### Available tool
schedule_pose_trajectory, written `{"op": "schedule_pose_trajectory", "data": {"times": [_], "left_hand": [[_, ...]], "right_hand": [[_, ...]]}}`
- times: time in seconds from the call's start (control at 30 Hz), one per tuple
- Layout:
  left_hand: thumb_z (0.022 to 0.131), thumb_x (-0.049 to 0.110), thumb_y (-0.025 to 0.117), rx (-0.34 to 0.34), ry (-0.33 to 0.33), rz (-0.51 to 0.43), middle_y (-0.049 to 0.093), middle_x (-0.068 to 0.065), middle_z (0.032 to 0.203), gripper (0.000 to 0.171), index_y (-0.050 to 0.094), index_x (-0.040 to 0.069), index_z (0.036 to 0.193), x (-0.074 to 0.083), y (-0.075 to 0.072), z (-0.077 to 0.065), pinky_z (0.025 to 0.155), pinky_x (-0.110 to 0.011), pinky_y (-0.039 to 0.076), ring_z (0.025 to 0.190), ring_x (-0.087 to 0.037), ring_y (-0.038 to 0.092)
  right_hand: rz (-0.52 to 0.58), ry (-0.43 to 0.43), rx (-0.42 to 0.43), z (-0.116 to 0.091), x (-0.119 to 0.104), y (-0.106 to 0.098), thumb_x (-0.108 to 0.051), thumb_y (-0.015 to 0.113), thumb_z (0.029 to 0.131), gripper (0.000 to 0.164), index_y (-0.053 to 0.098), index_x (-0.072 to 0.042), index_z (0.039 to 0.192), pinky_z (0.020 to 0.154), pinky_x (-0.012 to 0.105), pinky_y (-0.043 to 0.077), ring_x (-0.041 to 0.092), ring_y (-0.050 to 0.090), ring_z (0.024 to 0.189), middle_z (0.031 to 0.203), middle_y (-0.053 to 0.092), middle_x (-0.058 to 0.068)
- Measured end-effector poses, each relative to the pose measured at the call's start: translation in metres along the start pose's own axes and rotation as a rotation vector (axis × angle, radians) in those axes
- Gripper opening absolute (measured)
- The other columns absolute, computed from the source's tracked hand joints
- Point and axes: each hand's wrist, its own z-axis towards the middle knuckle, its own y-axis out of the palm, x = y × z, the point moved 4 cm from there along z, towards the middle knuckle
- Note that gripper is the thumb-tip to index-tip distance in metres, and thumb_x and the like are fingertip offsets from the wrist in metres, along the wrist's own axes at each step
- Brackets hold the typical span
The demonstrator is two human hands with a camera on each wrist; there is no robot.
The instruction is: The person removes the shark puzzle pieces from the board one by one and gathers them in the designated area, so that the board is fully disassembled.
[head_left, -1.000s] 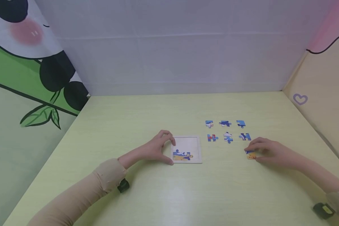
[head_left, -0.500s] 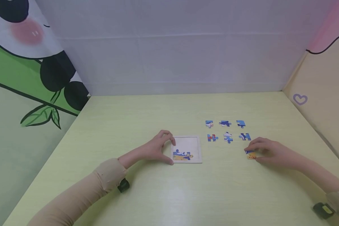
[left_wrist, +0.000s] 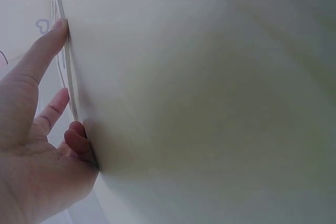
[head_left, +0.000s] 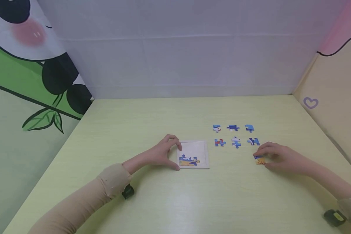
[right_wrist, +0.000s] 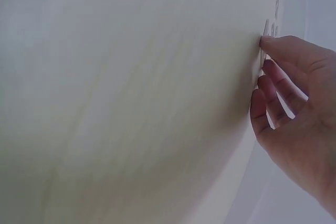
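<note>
My left hand [head_left: 161,153] holds the left side of a small white puzzle tray [head_left: 207,155], thumb at the near corner and fingers bent over the side. In the left wrist view, the tray's thin edge [left_wrist: 71,77] runs between thumb and fingers. Joined blue, white and yellow puzzle pieces [head_left: 188,160] fill the tray's near left part. To the right, my right hand [head_left: 285,160] pinches a blue and yellow puzzle piece [head_left: 260,161] between thumb and fingers, low over the table. The right wrist view shows this piece edge-on, tilted from the tabletop.
Several loose puzzle pieces lie in two rows beyond my right hand, among them a red and blue piece [head_left: 220,143] and a blue corner piece [head_left: 249,128]. The pale table [head_left: 152,117] ends at a grey-white backdrop [head_left: 190,65], with printed panels on both sides.
</note>
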Motion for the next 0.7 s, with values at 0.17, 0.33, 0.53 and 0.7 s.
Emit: {"op": "schedule_pose_trajectory", "data": {"times": [0.17,0.33,0.53,0.7], "left_hand": [[0.065,0.034,0.092,0.000,-0.005,-0.002,0.032,-0.008,0.147,0.062,0.055,0.024,0.113,0.000,-0.001,0.000,0.113,-0.050,0.036,0.132,-0.030,0.039],[0.065,0.034,0.092,0.002,-0.005,-0.003,0.032,-0.008,0.147,0.062,0.055,0.024,0.113,-0.001,0.000,0.001,0.113,-0.050,0.035,0.133,-0.030,0.038],[0.066,0.035,0.092,-0.002,-0.009,-0.004,0.031,-0.006,0.147,0.062,0.054,0.026,0.113,-0.003,0.001,0.001,0.111,-0.048,0.038,0.130,-0.028,0.040],[0.066,0.033,0.091,-0.009,0.007,-0.028,0.031,-0.008,0.148,0.056,0.057,0.026,0.109,-0.003,0.001,0.002,0.104,-0.046,0.043,0.125,-0.028,0.043]], "right_hand": [[-0.029,-0.010,0.018,0.009,-0.012,-0.002,-0.018,0.083,0.078,0.041,0.071,-0.025,0.116,0.089,0.024,0.050,0.010,0.058,0.106,0.115,0.068,-0.009],[-0.008,0.026,0.021,0.027,-0.030,-0.001,-0.019,0.080,0.081,0.039,0.070,-0.019,0.119,0.087,0.033,0.052,0.020,0.060,0.109,0.118,0.069,-0.004],[0.052,-0.010,0.049,0.051,-0.055,0.007,-0.015,0.077,0.084,0.038,0.068,-0.013,0.121,0.089,0.042,0.051,0.022,0.061,0.109,0.117,0.069,0.000],[0.114,-0.031,0.037,0.070,-0.071,0.020,-0.014,0.075,0.086,0.037,0.067,-0.011,0.123,0.088,0.043,0.051,0.023,0.059,0.107,0.118,0.069,0.001]]}}
